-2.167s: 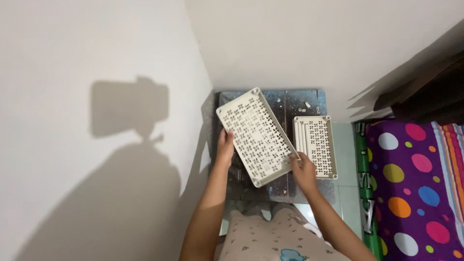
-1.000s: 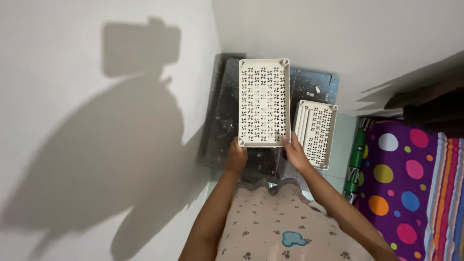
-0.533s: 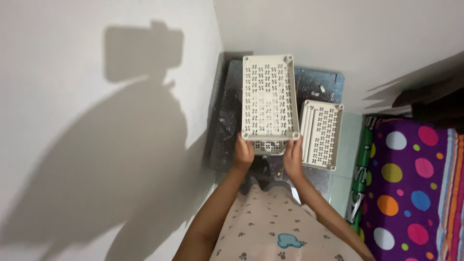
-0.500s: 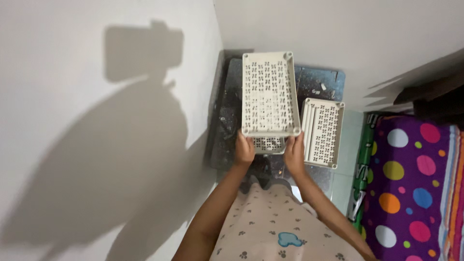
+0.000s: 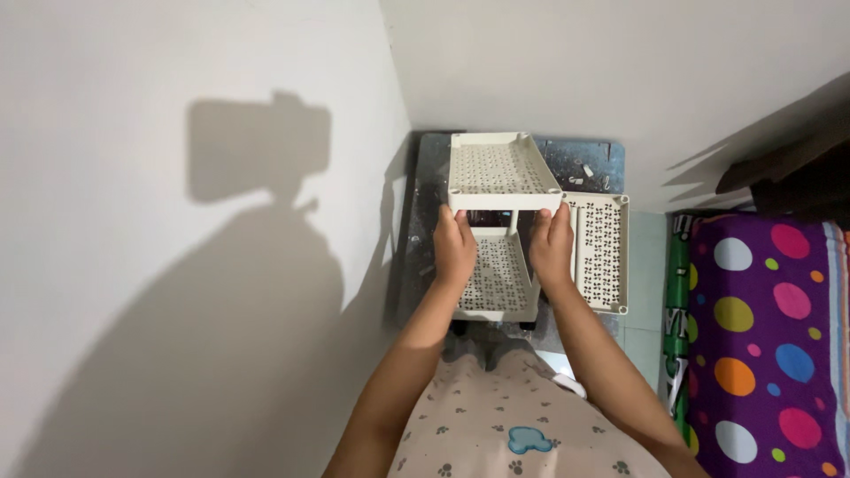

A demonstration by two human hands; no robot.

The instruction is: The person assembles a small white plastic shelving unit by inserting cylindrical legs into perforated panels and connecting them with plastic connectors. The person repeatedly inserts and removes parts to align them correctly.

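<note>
Gripping the near edge of the upper tray point(image 5: 501, 166), left hand point(image 5: 455, 250) and right hand point(image 5: 552, 248) apart at its corners; long axis running away, directly above lower tray point(image 5: 496, 281), spare tray point(image 5: 600, 250) lying right.

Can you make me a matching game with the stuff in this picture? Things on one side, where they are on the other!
Things:
1. upper tray
2. lower tray
3. spare tray
4. spotted cloth

Places:
A. far right, purple with coloured dots
B. lying flat, right of the rack
C. held by the left hand and right hand
D. under the top shelf, between the wrists

Pairs: 1-C, 2-D, 3-B, 4-A
</note>
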